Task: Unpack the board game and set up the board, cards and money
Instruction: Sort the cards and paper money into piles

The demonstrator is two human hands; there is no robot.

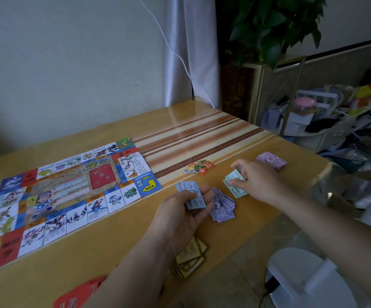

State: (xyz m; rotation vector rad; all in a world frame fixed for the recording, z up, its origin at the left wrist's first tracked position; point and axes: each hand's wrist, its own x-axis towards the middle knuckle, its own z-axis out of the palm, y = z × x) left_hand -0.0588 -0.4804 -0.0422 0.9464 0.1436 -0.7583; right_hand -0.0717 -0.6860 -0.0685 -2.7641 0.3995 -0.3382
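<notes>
dim flat indoor light, soft glare on the table [181, 114], wide-angle bend and blur at edges

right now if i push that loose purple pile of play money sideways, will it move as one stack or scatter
Probably scatters: the purple pile is fanned and uneven, its notes at different angles. They look thin, so likely light and floppy if lifted. The table looks glossy, so bottom notes may slide easily.

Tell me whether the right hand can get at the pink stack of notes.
Probably yes: the pink stack lies just beyond the right hand with nothing between, though it holds green notes.
</notes>
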